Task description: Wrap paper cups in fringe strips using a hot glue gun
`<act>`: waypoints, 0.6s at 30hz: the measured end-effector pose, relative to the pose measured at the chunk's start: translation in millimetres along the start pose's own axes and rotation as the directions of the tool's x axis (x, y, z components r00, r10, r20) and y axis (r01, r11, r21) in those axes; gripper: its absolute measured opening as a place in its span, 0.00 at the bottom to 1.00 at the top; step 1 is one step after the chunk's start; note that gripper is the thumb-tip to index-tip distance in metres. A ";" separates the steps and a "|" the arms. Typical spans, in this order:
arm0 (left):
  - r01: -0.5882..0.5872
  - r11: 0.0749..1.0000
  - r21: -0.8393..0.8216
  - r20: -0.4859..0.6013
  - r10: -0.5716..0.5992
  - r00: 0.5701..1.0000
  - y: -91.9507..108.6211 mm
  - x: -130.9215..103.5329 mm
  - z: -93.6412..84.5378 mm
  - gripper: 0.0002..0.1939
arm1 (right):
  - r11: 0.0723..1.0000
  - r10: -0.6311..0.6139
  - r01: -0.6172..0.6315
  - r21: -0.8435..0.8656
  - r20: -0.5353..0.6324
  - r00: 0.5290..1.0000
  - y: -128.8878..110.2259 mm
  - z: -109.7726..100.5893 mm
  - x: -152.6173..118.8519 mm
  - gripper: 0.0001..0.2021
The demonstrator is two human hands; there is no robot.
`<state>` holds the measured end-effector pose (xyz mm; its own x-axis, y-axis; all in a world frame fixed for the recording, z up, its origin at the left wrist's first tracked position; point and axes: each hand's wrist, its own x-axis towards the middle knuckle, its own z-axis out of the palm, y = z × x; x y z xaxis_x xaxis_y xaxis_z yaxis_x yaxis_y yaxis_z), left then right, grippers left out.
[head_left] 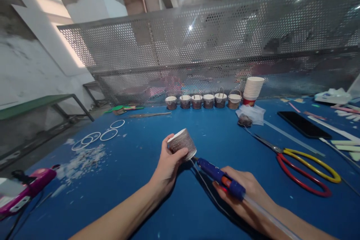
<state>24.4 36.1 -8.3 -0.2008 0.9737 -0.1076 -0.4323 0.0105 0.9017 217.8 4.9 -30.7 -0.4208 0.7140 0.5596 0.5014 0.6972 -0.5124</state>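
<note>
My left hand [170, 159] grips a paper cup [182, 143] whose side is wound with grey-brown yarn; a white rim shows at each end. The cup lies tilted above the blue table. In my right hand [239, 185] is a blue hot glue gun [215, 172], with a clear glue stick [270, 213] sticking out of its back. Its nozzle points at the cup's lower right edge; whether it touches I cannot tell. From the cup a strand of yarn [206, 183] hangs down and runs under my right hand.
Several wrapped cups [208, 101] line the back beside a stack of paper cups [253, 88]. Scissors [303, 168], a phone [303, 124] and a yarn ball [244, 120] lie right. White rings [108, 135], scraps [84, 159] and a magenta power strip [30, 191] are left.
</note>
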 end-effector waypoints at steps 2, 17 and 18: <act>0.002 1.000 -0.003 -0.002 -0.002 1.000 0.6 -0.6 0.7 0.34 | 1.000 -0.025 0.025 -0.001 0.013 1.000 0.0 0.4 -0.6 0.07; 0.019 1.000 -0.003 0.023 -0.019 1.000 -0.7 4.7 -4.6 0.33 | 0.999 -0.033 0.033 -0.039 0.005 0.999 4.1 -0.9 -0.4 0.07; 0.021 1.000 -0.005 0.023 -0.021 1.000 -1.1 5.2 -5.0 0.33 | 0.999 -0.023 0.023 -0.045 -0.006 1.000 3.7 -1.8 0.0 0.08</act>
<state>19.4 40.0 -12.0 -0.1711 0.9783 -0.1169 -0.4407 0.0301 0.8972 221.0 7.4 -31.4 -0.4275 0.6975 0.5751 0.5253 0.7094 -0.4699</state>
